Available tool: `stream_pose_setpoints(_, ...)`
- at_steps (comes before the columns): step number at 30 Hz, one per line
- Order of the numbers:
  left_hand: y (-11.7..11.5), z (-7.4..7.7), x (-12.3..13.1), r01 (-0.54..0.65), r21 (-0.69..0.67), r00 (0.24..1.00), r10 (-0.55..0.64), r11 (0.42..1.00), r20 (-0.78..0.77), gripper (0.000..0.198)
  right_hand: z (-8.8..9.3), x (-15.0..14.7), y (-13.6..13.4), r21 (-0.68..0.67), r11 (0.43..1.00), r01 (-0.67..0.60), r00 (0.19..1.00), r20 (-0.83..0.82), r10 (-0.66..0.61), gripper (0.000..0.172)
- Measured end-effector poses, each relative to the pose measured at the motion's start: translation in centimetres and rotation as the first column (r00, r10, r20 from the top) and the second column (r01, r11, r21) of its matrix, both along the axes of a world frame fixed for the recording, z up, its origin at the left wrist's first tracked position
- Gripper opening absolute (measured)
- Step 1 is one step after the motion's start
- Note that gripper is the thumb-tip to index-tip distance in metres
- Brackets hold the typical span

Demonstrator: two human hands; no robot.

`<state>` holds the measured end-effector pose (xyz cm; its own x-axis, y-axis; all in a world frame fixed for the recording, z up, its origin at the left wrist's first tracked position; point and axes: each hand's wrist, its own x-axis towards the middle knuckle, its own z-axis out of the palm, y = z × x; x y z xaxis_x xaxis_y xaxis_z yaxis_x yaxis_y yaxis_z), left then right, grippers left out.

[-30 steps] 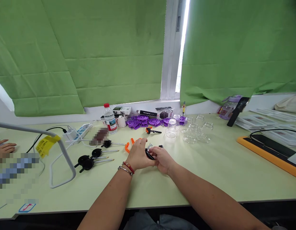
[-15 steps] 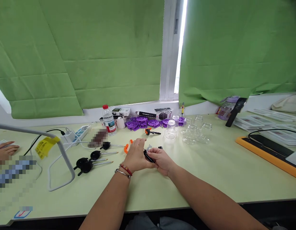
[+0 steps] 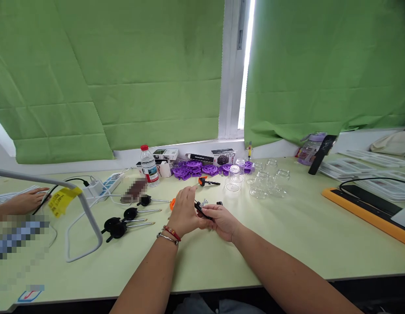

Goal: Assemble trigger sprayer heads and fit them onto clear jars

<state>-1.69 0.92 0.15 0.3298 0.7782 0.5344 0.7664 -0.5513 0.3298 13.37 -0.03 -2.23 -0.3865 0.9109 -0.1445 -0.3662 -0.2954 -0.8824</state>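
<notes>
In the head view a small black part [image 3: 202, 211] is gripped between both hands over the table. My left hand [image 3: 185, 209], with a red bracelet and a silver bangle at its wrist, closes around it from the left. The fingers of my right hand [image 3: 224, 219] pinch its right end. An orange piece [image 3: 172, 204] shows past the left hand's knuckles; I cannot tell whether it is joined to the black part. Just beyond the fingers lie small metal pieces [image 3: 204, 202] and a little black piece [image 3: 219, 203]. Farther back rests an orange-and-black part [image 3: 208, 181].
Black round parts with metal rods [image 3: 116, 229] lie at left, near a grey metal frame [image 3: 91, 218]. Behind are a water bottle [image 3: 150, 168], purple parts [image 3: 192, 168] and clear cups [image 3: 261, 183]. An orange-edged device [image 3: 369, 218] is at right. A co-worker's hand [image 3: 29, 199] is far left.
The black part has tilted slightly between my hands, and less of the orange piece shows beside my left hand. The co-worker's hand at far left has moved right.
</notes>
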Motion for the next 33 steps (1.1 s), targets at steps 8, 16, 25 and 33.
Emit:
stream_pose_setpoints(8,0.6,-0.1,-1.0,-0.052,0.214,0.998,0.044,0.975,0.044,0.101,1.4,0.6,0.1,0.171,0.985,0.026,0.992,0.12,-0.047,0.036)
stream_pose_setpoints(16,2.0,-0.8,-1.9,-0.323,0.149,0.911,0.264,0.935,0.318,0.071,1.9,2.9,5.7,0.54,0.824,0.171,0.795,0.418,-0.439,0.028)
stream_pose_setpoints(25,2.5,-1.6,-1.7,-0.376,-0.115,0.79,0.383,0.92,0.478,0.051,-0.9,2.3,12.9,0.646,0.755,-0.117,0.377,0.732,-0.568,0.022)
stream_pose_setpoints(33,3.6,-2.7,-2.5,-0.38,-0.319,0.672,0.496,0.868,0.55,0.046,-1.5,1.7,15.0,0.584,0.775,-0.242,0.182,0.812,-0.555,0.022)
